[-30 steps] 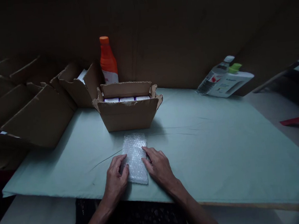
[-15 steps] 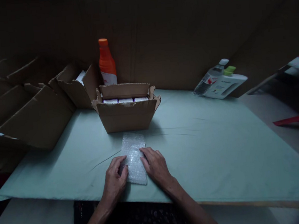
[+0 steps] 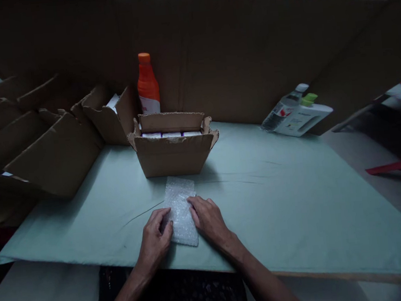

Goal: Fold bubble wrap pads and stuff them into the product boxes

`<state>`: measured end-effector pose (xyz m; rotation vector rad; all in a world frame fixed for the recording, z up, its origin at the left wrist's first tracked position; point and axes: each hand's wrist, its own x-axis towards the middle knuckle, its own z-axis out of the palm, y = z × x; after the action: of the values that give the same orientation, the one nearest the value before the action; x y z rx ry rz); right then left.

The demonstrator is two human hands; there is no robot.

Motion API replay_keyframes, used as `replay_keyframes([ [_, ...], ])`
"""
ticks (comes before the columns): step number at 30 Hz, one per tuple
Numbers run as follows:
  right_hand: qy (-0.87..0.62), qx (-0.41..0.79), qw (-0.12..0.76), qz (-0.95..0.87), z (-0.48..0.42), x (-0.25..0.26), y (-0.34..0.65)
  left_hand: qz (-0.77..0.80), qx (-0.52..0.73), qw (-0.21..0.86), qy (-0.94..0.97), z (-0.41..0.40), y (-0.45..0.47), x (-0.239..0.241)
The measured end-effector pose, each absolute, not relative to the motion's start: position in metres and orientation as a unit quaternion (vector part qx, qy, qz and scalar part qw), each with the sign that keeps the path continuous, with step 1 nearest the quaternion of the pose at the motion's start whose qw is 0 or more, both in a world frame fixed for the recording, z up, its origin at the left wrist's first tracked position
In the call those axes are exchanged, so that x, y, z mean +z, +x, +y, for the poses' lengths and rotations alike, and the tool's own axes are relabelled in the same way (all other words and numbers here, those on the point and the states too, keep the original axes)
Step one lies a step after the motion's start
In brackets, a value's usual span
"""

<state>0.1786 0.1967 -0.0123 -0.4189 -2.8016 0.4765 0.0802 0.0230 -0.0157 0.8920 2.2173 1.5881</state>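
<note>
A flat, clear bubble wrap pouch [image 3: 182, 213] lies on the pale green cloth, its long side pointing away from me. My left hand [image 3: 155, 234] grips its left edge with curved fingers, thumb nearer to me. On the opposite edge, my right hand [image 3: 210, 220] holds the pouch with bent fingertips; its thumb is partly tucked under the hand. Just beyond the pouch stands an open cardboard box [image 3: 173, 157] with its flaps up. Several white packs with purple edges [image 3: 171, 134] show inside it. Whether anything is inside the pouch I cannot tell.
Larger open cartons [image 3: 53, 154] crowd the left side, with a smaller carton [image 3: 109, 118] beside them. An orange bottle [image 3: 147, 87] stands behind the box. At the back right, a clear bottle [image 3: 283, 110] and a white jug [image 3: 305, 118] lean against the cardboard wall [image 3: 234, 58].
The camera view has shifted slightly, so the scene sits a little further right. Both hands stay at the pouch's edges with almost no movement.
</note>
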Motion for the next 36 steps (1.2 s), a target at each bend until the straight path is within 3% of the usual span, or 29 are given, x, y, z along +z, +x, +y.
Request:
replay_keyframes([
  [7,-0.121,0.146,0.085,-0.978,0.211,0.000,0.152,0.770,0.546,0.173,0.282,0.021,0.070,-0.007],
  [16,-0.162,0.141,0.088,-0.973,0.214,0.004,0.157,0.790,0.435,-0.020,0.432,0.003,0.076,-0.004],
  [21,-0.125,0.170,0.138,-0.968,0.208,0.028,0.187,0.790,0.365,-0.003,0.493,0.003,0.083,-0.015],
  [26,0.011,0.227,0.081,-0.970,0.188,0.031,0.212,0.779,0.377,-0.006,0.500,0.002,0.080,-0.016],
  [30,0.012,0.191,0.103,-0.976,0.182,0.014,0.208,0.764,0.418,0.037,0.489,-0.005,0.076,-0.008],
  [36,-0.012,0.280,0.112,-0.953,0.190,0.013,0.196,0.745,0.441,0.095,0.492,-0.015,0.079,-0.001],
])
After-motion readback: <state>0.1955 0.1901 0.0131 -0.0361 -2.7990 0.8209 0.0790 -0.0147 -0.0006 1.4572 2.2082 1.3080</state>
